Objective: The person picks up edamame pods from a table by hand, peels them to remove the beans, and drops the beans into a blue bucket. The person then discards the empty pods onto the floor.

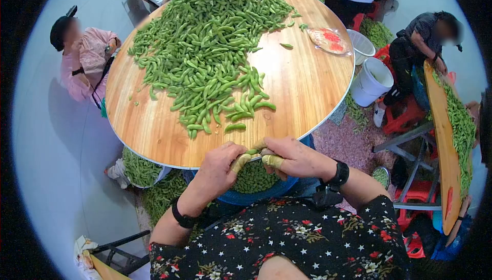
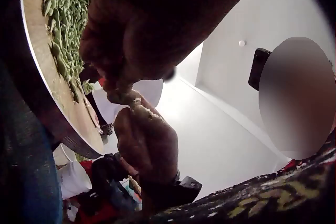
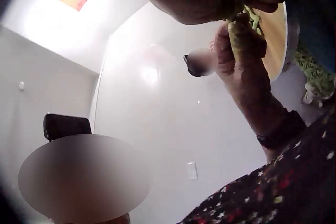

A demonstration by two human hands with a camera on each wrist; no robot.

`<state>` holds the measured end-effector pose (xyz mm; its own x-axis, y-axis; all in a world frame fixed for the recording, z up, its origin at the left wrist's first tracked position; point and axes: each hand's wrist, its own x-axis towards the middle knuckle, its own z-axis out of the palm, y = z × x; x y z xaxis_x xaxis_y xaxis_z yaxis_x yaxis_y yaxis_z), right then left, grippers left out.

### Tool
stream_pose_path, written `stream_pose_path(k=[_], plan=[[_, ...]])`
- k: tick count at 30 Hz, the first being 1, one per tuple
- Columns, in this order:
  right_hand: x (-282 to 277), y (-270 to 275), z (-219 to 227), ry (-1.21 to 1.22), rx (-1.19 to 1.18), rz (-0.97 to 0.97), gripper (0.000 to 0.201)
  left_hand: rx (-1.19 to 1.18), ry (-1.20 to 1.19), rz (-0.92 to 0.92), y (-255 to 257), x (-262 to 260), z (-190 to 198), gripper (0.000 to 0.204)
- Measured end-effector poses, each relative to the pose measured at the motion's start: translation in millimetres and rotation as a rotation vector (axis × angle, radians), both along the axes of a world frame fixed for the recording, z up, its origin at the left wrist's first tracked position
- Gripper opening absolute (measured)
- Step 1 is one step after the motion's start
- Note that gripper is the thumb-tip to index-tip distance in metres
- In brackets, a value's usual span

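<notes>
At the near edge of a round wooden table [image 1: 318, 100], both hands meet over a green soybean pod [image 1: 251, 152]. My left hand [image 1: 219, 164] pinches it between thumb and fingers. My right hand [image 1: 294, 158], fingers curled and thumb bent in, grips its other end, which is mostly hidden. Yellowish coverings wrap both thumbs [image 1: 274, 162]. Just below the hands, a blue basin [image 1: 264, 194] holds shelled green beans [image 1: 251, 176]. A large heap of pods [image 1: 205, 49] spreads over the table, with a loose pod [image 1: 235, 126] in front of it.
A bag with red print [image 1: 329, 40] lies at the table's right side. White buckets [image 1: 372, 82] stand beyond that edge. More pods [image 1: 138, 170] fill a container at lower left. People sit around, one at a second table [image 1: 439, 126] on the right with red stools [image 1: 417, 192].
</notes>
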<state>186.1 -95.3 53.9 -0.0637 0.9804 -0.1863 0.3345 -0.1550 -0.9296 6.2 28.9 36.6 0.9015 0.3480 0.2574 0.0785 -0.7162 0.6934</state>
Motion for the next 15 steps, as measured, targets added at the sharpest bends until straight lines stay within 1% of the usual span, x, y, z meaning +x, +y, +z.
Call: stream_pose_path(k=[1, 3, 4, 6, 7, 9, 10, 12, 13, 14, 15], plan=[[-0.5, 0.1, -6.0, -0.001, 0.0, 0.0, 0.016, 0.0, -0.001, 0.0, 0.2, 0.1, 0.4, 0.011], [-1.6, 0.7, -21.1, -0.206, 0.375, 0.004, 0.017, -0.004, 0.006, -0.016, 0.1, 0.6, 1.2, 0.013], [-3.1, -1.4, -22.2, -0.207, 0.374, 0.003, 0.017, -0.006, 0.006, -0.017, -0.4, 0.3, 0.6, 0.013], [-6.7, -4.3, -17.6, -0.44, 0.325, -0.011, 0.018, 0.001, -0.019, -0.045, -1.4, -0.7, -0.5, 0.013], [-6.7, -5.2, -15.5, -0.439, 0.323, -0.012, 0.018, -0.001, -0.018, -0.046, -2.7, -1.5, 1.2, 0.013], [-5.1, -6.1, -11.0, -0.428, 0.27, 0.071, 0.014, 0.027, 0.019, -0.095, -6.4, -4.7, 6.4, 0.016], [-1.3, -4.7, -6.6, -0.425, 0.266, 0.069, 0.014, 0.024, 0.022, -0.098, -7.5, -5.4, 5.1, 0.016], [10.6, 1.3, 2.4, 0.279, -0.275, 0.177, 0.014, 0.031, -0.103, -0.134, -10.3, -6.7, -0.2, 0.016], [14.1, 3.1, 4.2, 0.343, -0.341, 0.207, 0.017, 0.03, -0.103, -0.136, -11.3, -6.7, -2.7, 0.016], [15.0, 3.9, -3.8, 0.342, -0.34, 0.204, 0.017, 0.099, -0.134, -0.137, -12.0, -6.4, -5.0, 0.017], [16.8, 6.0, -19.8, 0.509, -0.363, 0.196, 0.018, 0.168, -0.167, -0.137, -12.5, -6.4, -5.9, 0.018]])
